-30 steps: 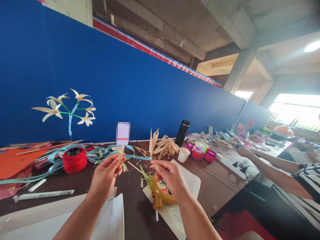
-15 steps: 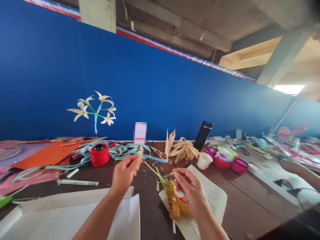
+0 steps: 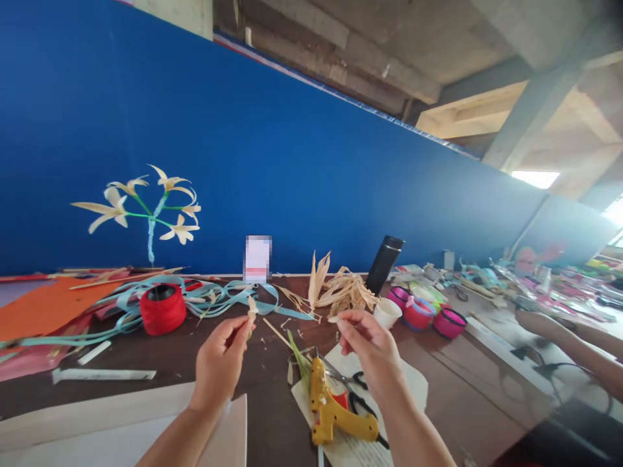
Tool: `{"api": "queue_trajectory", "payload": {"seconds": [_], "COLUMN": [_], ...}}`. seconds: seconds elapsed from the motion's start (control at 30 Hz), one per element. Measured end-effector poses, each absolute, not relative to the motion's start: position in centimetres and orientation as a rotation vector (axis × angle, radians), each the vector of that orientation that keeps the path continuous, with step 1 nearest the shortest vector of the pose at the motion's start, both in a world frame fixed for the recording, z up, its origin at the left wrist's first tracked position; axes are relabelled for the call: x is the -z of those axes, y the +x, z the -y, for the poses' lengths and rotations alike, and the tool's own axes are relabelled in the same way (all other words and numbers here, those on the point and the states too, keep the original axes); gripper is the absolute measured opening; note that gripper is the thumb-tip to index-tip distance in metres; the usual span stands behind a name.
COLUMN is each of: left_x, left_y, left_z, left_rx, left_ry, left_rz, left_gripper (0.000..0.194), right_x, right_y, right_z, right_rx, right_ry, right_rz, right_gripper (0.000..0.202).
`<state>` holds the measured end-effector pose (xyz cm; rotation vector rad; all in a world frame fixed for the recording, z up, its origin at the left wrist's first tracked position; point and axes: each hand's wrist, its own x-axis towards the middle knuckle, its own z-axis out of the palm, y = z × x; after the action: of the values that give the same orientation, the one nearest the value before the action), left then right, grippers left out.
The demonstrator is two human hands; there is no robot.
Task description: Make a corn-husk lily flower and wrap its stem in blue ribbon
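Note:
My left hand [image 3: 224, 353] pinches a small pale husk piece [image 3: 252, 307] that points upward from the fingertips. To the right, my right hand [image 3: 367, 340] holds a small pale petal [image 3: 333, 320] between thumb and forefinger. The two pieces are apart. Below and between the hands lies a yellow glue gun [image 3: 335, 412] on a printed paper [image 3: 411, 389], beside black-handled scissors [image 3: 361, 403]. Green strips [image 3: 300, 363] lie left of the gun's nozzle. Dried husks [image 3: 345, 290] are heaped behind my right hand.
Red ribbon roll [image 3: 163, 310], light blue ribbon [image 3: 219, 295] and white cardboard [image 3: 121, 425] are at left. A husk flower [image 3: 152, 220] stands behind. A white cup [image 3: 388, 313], black bottle [image 3: 384, 264] and colored rolls [image 3: 448, 322] are right. Another person's arms [image 3: 569, 337] reach in at far right.
My right hand has lifted away from the glue gun's nozzle, with the small petal between its fingers. My left hand still holds its husk piece. The view has shifted right.

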<state>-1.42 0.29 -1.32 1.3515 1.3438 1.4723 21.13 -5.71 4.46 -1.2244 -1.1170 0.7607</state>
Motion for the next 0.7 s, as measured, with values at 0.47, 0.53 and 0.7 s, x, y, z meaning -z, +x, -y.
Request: {"api": "queue_trajectory", "payload": {"seconds": [0.47, 0.53, 0.7], "left_x": [2.9, 2.8, 2.5], "left_y": [0.3, 0.9, 1.2], "left_z": [1.0, 1.5, 2.1], "left_rx": [-1.385, -1.347, -1.375], "left_ry": [2.429, 2.520, 2.599], "left_rz": [-0.925, -0.854, -0.872], "left_gripper": [0.017, 0.019, 0.018], "right_x": [-0.6, -0.6, -1.2], "right_y": [22.6, 22.7, 22.8], "right_z": [2.6, 3.0, 3.7], "right_rx": [-0.682, -0.667, -0.625], "right_ry": [-1.298, -1.316, -1.369], "right_rz": [1.098, 1.130, 1.131], "right_gripper": [0.029, 0.030, 0.031]}}
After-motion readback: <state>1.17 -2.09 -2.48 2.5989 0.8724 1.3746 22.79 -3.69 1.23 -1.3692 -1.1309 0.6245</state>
